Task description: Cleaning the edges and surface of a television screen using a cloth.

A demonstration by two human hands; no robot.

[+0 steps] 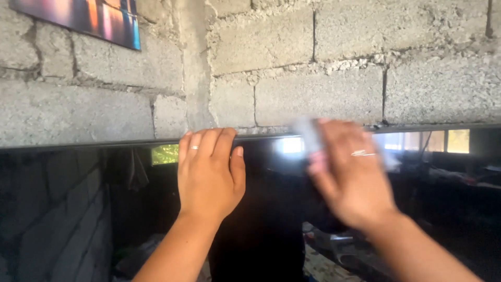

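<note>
From my feed the step in hand looks like wiping the upper strip of the screen, a dark glossy panel standing against the block wall. The left hand lies flat on the glass with its fingers straight and close together. Their tips reach the top edge, and they grip nothing, so I judge the hand is only bracing the panel. The right hand is smeared by motion. Its fingers are bent over a pale cloth, which sticks out just past the fingertips toward the left hand and sits against the glass right below that edge. I cannot tell how tightly they pinch it. The two hands are near each other but apart, with bare screen between thumb and cloth. To my mind the next move calls for even pressure along the edge, the cloth staying under the fingertips and the bracing hand steady so the panel does not rock. No container shows anywhere, only reflections in the glass. A colourful picture hangs on the wall well above the left fingers.
</note>
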